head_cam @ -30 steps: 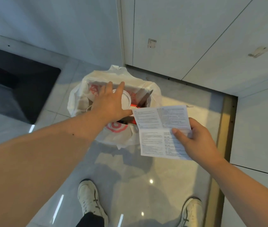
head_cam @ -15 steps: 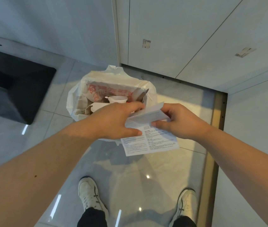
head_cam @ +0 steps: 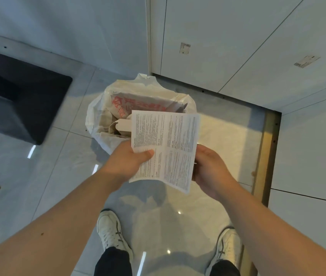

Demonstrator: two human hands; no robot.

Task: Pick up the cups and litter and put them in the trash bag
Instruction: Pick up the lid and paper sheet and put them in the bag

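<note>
- Both hands hold one printed sheet (head_cam: pixel 166 148), unfolded and creased into panels, tilted up toward the person.
- The left hand (head_cam: pixel 130 160) pinches the sheet's left edge, thumb (head_cam: pixel 148 153) on the printed face; the other fingers are behind the paper, out of sight.
- The right hand (head_cam: pixel 209 168) grips the right edge from behind; only the back of the hand and knuckles show, so I cannot see how its fingers lie on the paper.
- The print is too small and blurred to read.
- The trash bag (head_cam: pixel 96 116), white and open, stands on the floor (head_cam: pixel 68 172) just beyond the hands; the sheet covers its near right part.
- Inside the bag, past the left hand, lie a paper bag (head_cam: pixel 138 102) with red lettering and a pale carton flap (head_cam: pixel 122 124); whatever sits under the sheet is hidden.
- A dark block (head_cam: pixel 18 100) is off beyond the left arm, cut by the frame edge.
- Two white shoes (head_cam: pixel 110 232) stand below the arms, the right one partly behind the right forearm.
</note>
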